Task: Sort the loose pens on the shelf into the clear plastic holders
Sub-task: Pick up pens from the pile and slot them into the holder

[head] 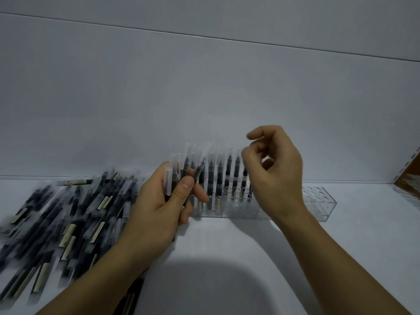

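Observation:
My left hand (159, 205) grips a bundle of dark pens with clear caps (175, 171), held upright just left of the clear plastic holder (318, 201). Several pens (219, 178) stand upright in the holder's left part; its right part shows bare holes. My right hand (275, 169) hovers above the holder's middle, fingers loosely curled, thumb and forefinger close together near the cap of a standing pen; nothing is plainly held. A big pile of loose pens (68, 214) lies on the white shelf (227, 258) at the left.
A white back wall (204, 87) rises right behind the holder. At the right edge stands a brown box (409, 176), with part of another clear holder (409, 196) below it. My head's shadow falls on the shelf's front.

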The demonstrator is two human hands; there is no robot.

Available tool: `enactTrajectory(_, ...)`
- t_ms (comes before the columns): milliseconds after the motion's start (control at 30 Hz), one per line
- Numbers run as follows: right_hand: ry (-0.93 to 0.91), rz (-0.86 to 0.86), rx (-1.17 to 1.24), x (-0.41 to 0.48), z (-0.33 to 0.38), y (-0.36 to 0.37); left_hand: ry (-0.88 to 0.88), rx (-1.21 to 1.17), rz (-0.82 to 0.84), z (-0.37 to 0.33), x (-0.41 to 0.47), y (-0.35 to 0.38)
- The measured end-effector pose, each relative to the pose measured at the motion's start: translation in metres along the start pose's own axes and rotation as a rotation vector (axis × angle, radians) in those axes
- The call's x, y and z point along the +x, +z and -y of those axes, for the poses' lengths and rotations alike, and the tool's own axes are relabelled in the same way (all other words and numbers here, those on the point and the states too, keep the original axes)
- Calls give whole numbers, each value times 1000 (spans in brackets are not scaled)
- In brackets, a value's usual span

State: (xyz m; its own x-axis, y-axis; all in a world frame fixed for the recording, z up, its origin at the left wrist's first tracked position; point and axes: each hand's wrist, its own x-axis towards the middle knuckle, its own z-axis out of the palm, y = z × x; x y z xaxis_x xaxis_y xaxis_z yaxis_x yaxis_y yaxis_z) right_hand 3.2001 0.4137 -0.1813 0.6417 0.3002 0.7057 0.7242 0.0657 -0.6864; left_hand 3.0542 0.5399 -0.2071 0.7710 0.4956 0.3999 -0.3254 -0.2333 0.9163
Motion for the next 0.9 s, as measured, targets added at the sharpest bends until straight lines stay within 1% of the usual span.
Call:
enactTrajectory(100, 84, 167, 168, -8, 7, 11, 14, -6, 9, -2, 0, 0)
enactTrajectory(167, 133, 231, 251, -10, 8, 15, 26, 2, 10, -2, 0, 0)
enactTrajectory(300, 201, 304, 405, -9, 11, 14, 21, -3, 7, -1, 1, -1)
enactTrajectory(400, 319, 330, 513, -9, 14, 11, 2, -6, 9, 0, 1, -2)
enactTrajectory(467, 365, 377, 526, -9, 15, 10, -6, -6, 12, 1, 1, -2)
enactTrajectory(533, 371, 403, 518, -8, 14, 10, -15, -13, 22, 1, 1, -2)
enactTrajectory(633, 371, 352, 565, -3, 12, 6, -18, -19, -7, 2, 0, -1)
enactTrajectory(733, 368, 237, 604, 4, 11, 1, 0, -29, -100, 2, 1, 0)
enactTrajectory(833, 339, 107, 551, 9, 10, -5, 33, 15, -197, 3, 3, -5)
enactTrajectory(900, 325, 34, 521, 11, 8, -7, 57, 27, -217, 4, 4, -9)
